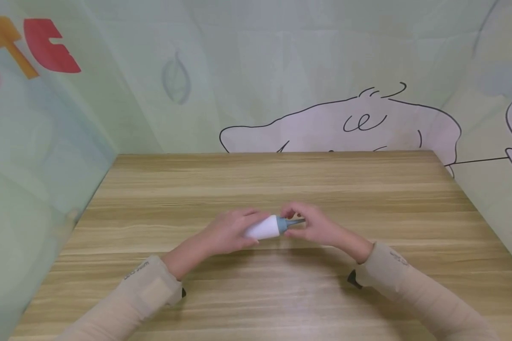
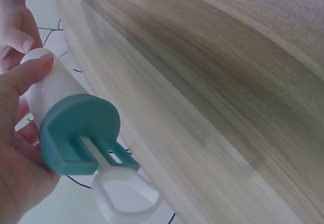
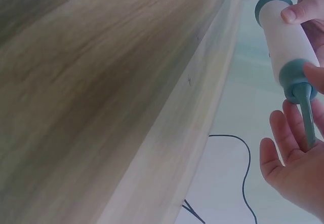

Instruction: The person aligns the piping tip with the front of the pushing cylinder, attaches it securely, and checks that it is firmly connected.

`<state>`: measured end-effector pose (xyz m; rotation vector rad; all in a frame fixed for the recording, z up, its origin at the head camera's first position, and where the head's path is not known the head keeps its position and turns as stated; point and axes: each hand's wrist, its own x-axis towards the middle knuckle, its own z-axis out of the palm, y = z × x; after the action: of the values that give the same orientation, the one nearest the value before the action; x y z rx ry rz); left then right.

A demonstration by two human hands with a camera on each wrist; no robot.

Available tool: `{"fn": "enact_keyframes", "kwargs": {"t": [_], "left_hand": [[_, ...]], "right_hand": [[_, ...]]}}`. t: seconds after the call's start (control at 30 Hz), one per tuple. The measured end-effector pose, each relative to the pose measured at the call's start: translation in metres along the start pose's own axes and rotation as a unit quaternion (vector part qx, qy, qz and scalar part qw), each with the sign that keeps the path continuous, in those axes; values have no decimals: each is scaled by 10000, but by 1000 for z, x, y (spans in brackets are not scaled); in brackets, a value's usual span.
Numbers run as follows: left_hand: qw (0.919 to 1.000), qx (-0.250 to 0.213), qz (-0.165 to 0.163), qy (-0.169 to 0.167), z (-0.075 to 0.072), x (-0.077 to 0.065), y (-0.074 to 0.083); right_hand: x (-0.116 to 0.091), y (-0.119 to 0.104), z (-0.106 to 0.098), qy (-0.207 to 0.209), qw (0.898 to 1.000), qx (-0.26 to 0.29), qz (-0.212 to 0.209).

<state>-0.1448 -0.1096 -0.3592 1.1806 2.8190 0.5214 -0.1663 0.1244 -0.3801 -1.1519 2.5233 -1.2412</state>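
Note:
A syringe [image 1: 265, 228] with a white barrel is held level above the wooden table, between both hands. My left hand [image 1: 230, 233] grips the barrel, with the thumb lying along it in the left wrist view. At that end are a teal flange [image 2: 83, 125] and a white looped plunger handle [image 2: 126, 193]. My right hand [image 1: 313, 225] pinches the teal cap [image 3: 293, 74] at the other end, thumb on one side and fingertips on the other. The thin teal nozzle [image 3: 307, 113] points into the right palm.
The wood-grain table [image 1: 256, 180] spreads out below and around both hands. Pale printed cloth [image 1: 256, 71] with drawn outlines and coloured letters stands along its back and sides. Beige sleeves [image 1: 151, 289] cover both forearms.

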Motion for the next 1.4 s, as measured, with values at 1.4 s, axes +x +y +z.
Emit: {"fn": "enact_keyframes", "kwargs": {"t": [1.4], "left_hand": [[9993,118,229,269,6,1,3]], "right_hand": [[-3,-5,-5,-322,9993,153,56]]}}
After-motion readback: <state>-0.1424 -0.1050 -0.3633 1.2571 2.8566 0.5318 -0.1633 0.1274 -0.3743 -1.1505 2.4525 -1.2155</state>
